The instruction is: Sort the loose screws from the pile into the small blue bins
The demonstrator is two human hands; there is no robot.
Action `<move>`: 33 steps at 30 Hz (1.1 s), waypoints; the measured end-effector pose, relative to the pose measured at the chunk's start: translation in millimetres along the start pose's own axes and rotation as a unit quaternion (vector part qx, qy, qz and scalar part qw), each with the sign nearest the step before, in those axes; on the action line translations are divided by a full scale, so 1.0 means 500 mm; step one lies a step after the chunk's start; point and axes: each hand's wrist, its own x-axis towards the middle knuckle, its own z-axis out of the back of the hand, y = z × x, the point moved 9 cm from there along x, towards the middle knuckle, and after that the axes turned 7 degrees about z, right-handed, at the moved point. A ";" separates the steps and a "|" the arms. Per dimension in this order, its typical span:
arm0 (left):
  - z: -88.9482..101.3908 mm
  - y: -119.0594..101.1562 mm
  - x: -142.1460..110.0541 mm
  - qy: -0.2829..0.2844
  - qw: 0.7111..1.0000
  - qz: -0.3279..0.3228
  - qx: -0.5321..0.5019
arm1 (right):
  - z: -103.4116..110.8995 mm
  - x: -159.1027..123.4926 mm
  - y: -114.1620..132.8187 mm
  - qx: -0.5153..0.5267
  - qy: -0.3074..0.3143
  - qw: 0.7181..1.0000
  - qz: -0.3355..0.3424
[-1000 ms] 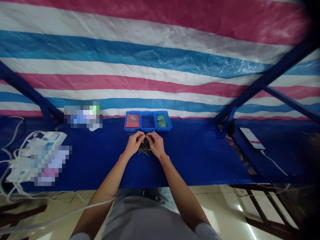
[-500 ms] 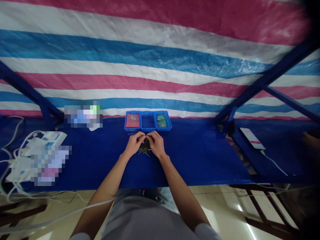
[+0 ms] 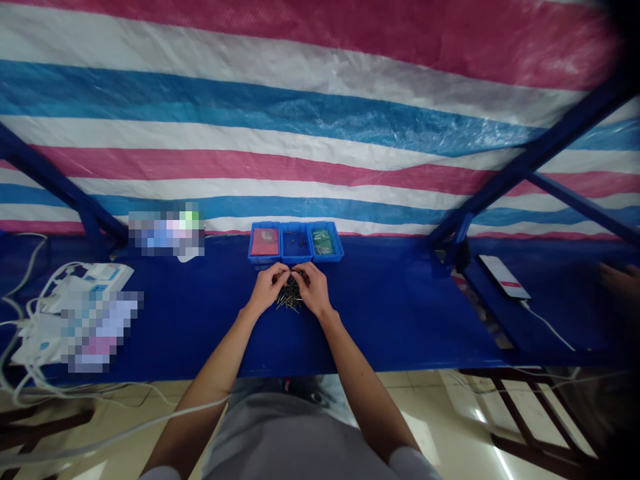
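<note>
The left hand (image 3: 268, 288) and right hand (image 3: 314, 289) were curled over a loose pile of dark screws (image 3: 289, 300) near the back edge of the blue tabletop (image 3: 400, 320), just in front of three blue bins (image 3: 295, 259). Fingertips were right on the pile, but can't tell if either hand actually had hold of any.

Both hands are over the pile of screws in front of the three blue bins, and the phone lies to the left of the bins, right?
No: the phone lies to the right of the blue bins, not the left, as the head view shows.
</note>
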 end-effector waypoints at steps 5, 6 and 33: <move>-0.002 -0.001 0.000 0.005 1.000 -0.005 0.007 | 0.001 0.000 -0.005 -0.003 -0.003 1.000 0.003; -0.002 -0.002 0.000 0.006 1.000 -0.006 0.009 | 0.001 0.000 -0.005 0.001 -0.002 1.000 0.006; -0.002 0.001 0.002 0.004 1.000 0.003 0.006 | 0.000 0.004 0.007 0.040 -0.001 0.999 0.019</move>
